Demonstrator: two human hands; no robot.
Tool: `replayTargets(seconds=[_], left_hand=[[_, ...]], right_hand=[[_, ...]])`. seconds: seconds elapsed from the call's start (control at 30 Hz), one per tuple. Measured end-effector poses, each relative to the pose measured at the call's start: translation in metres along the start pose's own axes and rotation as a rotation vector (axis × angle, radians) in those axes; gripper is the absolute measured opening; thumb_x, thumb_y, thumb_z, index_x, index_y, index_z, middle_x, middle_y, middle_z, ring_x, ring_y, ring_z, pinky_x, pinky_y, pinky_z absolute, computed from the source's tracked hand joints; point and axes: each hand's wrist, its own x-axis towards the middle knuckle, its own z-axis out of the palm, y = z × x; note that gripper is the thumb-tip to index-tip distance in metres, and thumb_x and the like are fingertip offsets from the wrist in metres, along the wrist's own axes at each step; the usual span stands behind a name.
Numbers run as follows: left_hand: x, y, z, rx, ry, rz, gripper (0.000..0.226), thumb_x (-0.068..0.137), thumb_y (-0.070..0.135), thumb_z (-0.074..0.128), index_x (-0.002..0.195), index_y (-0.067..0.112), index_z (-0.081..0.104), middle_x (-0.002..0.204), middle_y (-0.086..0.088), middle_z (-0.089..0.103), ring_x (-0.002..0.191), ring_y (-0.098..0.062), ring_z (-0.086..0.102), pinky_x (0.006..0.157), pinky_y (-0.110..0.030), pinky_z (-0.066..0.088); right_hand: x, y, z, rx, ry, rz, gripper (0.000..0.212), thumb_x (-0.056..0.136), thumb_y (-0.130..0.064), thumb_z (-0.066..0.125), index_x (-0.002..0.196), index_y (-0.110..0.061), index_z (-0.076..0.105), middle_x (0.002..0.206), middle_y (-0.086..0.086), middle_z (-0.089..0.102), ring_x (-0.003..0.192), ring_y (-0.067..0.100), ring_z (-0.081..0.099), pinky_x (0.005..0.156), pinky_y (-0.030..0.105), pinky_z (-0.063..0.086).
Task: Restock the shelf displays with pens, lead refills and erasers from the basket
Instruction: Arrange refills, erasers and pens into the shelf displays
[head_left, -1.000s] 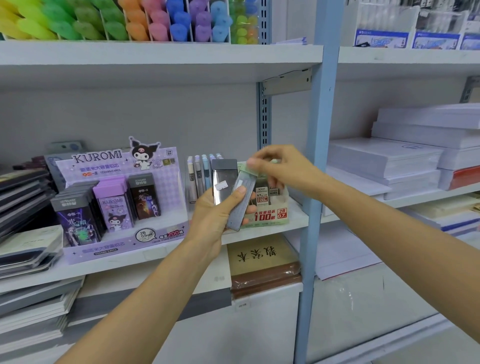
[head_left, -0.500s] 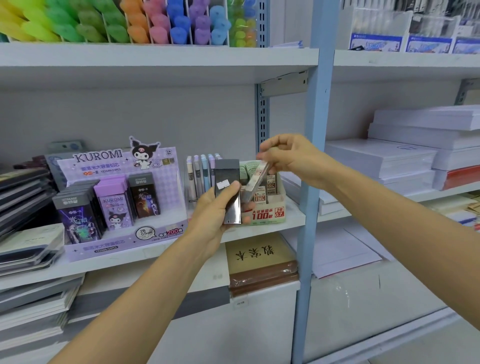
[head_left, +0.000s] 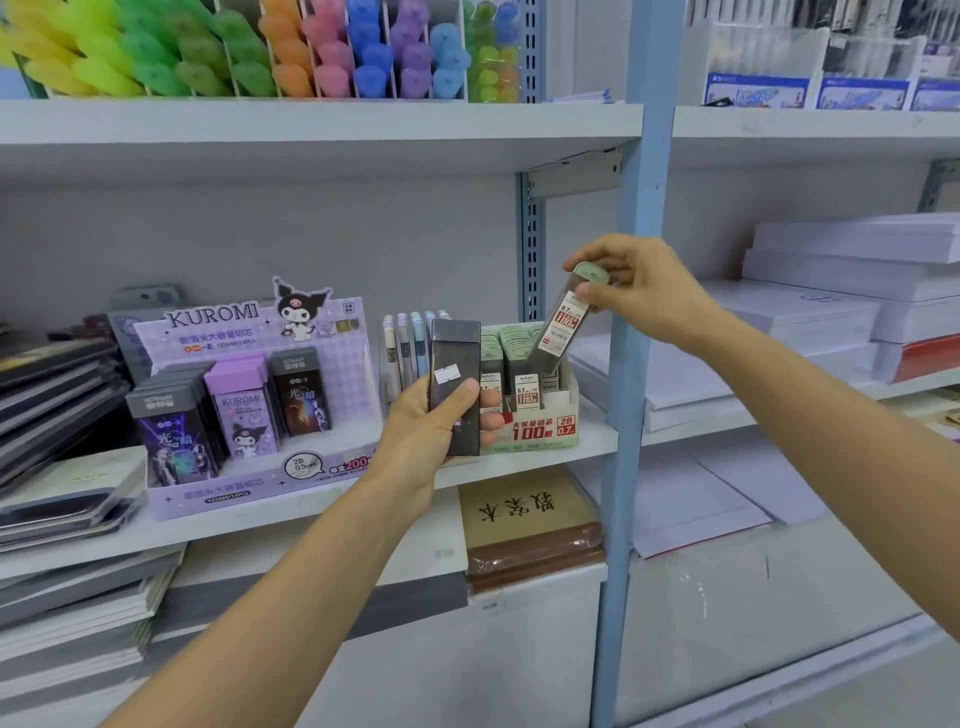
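Right hand (head_left: 644, 291) is pinching a refill case (head_left: 563, 325) near its green-capped top, thumb on the front, fingers curling behind. The case is hanging below the grip and tilting, cap up and to the right, with its lower end dipping toward the right rear of the green box (head_left: 540, 431). I cannot tell whether that end is touching the cases already standing in the box.

Left hand (head_left: 431, 426) is gripping a dark pack (head_left: 456, 384) upright, just in front of the box's left side. The thumb is lying across the pack's face under a white sticker, and the fingers are wrapping round its far side. The pack is covering the box's left column. I am not able to make out whether it is one case or several stacked.

Left of the box, pens (head_left: 405, 343) are standing close against it, partly hidden by the pack. Further left, the Kuromi display (head_left: 249, 395) is sitting on the same shelf. The left fingers are blocking part of the print on the box's front.
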Motion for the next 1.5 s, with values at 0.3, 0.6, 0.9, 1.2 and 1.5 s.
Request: replayTargets(seconds=[0.3,0.6,0.9,1.2,1.5], left_hand=[[0.000,-0.003,-0.001,0.021,-0.016,0.006,0.023,0.094,0.021,0.060,0.115,0.011,0.060,0.093,-0.005,0.076,0.081,-0.018,0.074,0.064,-0.025,0.058],[-0.002,-0.004,-0.004,0.003,-0.064,-0.007,0.024,0.092,0.019,0.062,0.115,0.009,0.061,0.096,-0.007,0.076,0.082,-0.020,0.074,0.065,-0.026,0.058],[-0.003,-0.005,-0.010,0.029,-0.068,-0.005,0.021,0.093,0.018,0.061,0.113,0.014,0.062,0.093,-0.005,0.077,0.082,-0.017,0.074,0.064,-0.024,0.058],[-0.011,-0.001,-0.015,0.067,-0.111,0.039,0.029,0.089,0.027,0.064,0.114,0.012,0.063,0.097,-0.009,0.076,0.085,-0.022,0.074,0.068,-0.028,0.059],[-0.034,0.017,-0.053,0.132,-0.058,0.049,0.036,0.097,0.040,0.047,0.117,0.016,0.064,0.101,-0.005,0.074,0.092,-0.017,0.070,0.080,-0.032,0.058]], right_hand=[[0.003,0.006,0.010,-0.222,0.121,-0.102,0.025,0.089,-0.001,0.057,0.103,-0.020,0.063,0.095,-0.003,0.067,0.088,0.010,0.060,0.073,0.013,0.048],[0.003,0.036,0.045,-0.399,-0.114,-0.058,0.027,0.094,-0.005,0.055,0.112,-0.016,0.070,0.111,0.003,0.068,0.091,0.016,0.059,0.086,0.031,0.049],[0.001,0.043,0.056,-0.495,0.018,-0.048,0.022,0.092,-0.021,0.063,0.112,-0.016,0.070,0.119,0.004,0.061,0.116,0.019,0.049,0.098,0.032,0.038],[-0.012,-0.038,0.076,0.175,-0.284,0.033,0.029,0.094,-0.023,0.061,0.123,-0.021,0.063,0.087,-0.015,0.070,0.048,0.004,0.055,0.048,0.016,0.045],[-0.012,-0.070,0.108,0.499,-0.289,0.112,0.025,0.093,-0.031,0.060,0.108,-0.011,0.062,0.090,0.004,0.067,0.070,0.011,0.063,0.067,0.024,0.052]])
